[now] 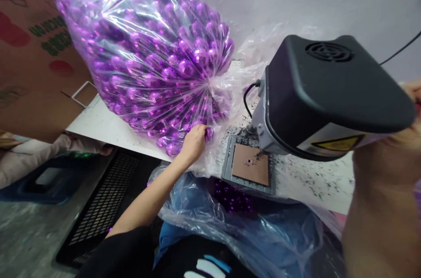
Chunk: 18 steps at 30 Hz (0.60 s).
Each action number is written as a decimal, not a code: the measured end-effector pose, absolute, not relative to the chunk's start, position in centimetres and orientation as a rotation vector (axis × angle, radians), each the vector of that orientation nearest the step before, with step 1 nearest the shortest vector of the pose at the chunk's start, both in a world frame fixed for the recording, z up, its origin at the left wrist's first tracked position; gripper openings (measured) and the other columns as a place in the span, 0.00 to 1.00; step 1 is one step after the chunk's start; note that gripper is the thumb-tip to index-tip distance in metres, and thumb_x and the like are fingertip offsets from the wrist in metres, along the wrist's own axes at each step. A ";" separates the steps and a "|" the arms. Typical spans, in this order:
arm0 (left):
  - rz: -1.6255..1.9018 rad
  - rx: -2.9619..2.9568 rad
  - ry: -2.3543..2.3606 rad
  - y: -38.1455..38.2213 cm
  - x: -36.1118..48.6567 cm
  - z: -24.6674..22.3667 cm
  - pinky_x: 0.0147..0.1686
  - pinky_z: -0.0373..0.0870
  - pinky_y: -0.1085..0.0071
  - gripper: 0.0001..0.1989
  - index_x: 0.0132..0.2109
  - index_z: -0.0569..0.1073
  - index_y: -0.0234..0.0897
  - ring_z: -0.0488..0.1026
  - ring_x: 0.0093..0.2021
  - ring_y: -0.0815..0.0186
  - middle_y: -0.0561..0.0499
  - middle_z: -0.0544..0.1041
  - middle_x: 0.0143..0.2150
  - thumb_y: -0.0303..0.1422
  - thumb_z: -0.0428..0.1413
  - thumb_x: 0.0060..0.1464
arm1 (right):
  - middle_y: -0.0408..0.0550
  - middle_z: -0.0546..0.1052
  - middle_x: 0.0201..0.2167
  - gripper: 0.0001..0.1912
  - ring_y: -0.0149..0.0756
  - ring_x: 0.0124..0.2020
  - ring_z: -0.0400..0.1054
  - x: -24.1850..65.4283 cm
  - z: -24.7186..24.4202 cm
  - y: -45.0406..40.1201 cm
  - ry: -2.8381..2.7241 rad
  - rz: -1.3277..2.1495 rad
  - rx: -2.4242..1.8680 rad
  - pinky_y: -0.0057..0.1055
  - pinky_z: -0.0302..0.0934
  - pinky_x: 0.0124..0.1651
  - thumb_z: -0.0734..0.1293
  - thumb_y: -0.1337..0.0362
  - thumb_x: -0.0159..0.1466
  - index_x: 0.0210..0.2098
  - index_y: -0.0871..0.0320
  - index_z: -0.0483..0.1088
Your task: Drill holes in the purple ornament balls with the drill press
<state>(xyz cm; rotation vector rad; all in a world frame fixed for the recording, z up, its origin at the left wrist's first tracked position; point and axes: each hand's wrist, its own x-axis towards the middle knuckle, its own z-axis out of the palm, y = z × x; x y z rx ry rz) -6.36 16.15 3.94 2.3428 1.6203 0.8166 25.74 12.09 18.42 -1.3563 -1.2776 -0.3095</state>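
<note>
My left hand [194, 143] is closed, its fingers curled down at the gathered mouth of a large clear plastic bag [115, 10]. Shiny purple faceted balls [184, 67] fill this bag. A bit of purple shows at the fingertips, but what they hold is hidden. To the right, a black bench machine [338, 85] with a yellow warning label leans over a grey base. On that base lies a square brown plate [250, 164] with a small hole. My right hand [412, 94] is at the machine's far right side, mostly hidden behind its housing.
Another clear bag [263, 225] with purple pieces inside hangs over my lap. Dark shavings litter the white table [315, 181]. At left stand a printed cardboard box [29, 58] and a black plastic crate [101, 203]. Another person's sleeve [33, 155] reaches in below the box.
</note>
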 end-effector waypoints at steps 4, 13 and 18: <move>0.782 2.261 1.681 17.2 -6.1 2.4 0.51 0.73 0.57 0.21 0.56 0.66 0.29 0.76 0.51 0.55 0.35 0.76 0.53 0.18 0.44 0.56 | 0.39 0.53 0.20 0.17 0.16 0.24 0.47 24.6 19.6 11.4 -1.310 -0.270 -1.408 0.26 0.39 0.31 0.61 0.57 0.65 0.25 0.64 0.60; 0.557 2.144 1.681 17.9 -4.0 2.7 0.52 0.72 0.57 0.28 0.63 0.56 0.33 0.74 0.57 0.49 0.36 0.73 0.59 0.29 0.54 0.57 | 0.39 0.55 0.20 0.16 0.17 0.24 0.47 24.4 19.7 11.4 -1.284 -0.246 -1.398 0.25 0.41 0.31 0.60 0.57 0.63 0.25 0.64 0.59; 0.344 2.157 1.810 18.2 -3.0 3.0 0.45 0.72 0.57 0.21 0.57 0.65 0.34 0.77 0.49 0.48 0.36 0.71 0.57 0.32 0.55 0.58 | 0.39 0.57 0.20 0.16 0.18 0.24 0.49 24.6 19.7 11.2 -1.272 -0.217 -1.410 0.26 0.43 0.31 0.61 0.57 0.62 0.25 0.63 0.61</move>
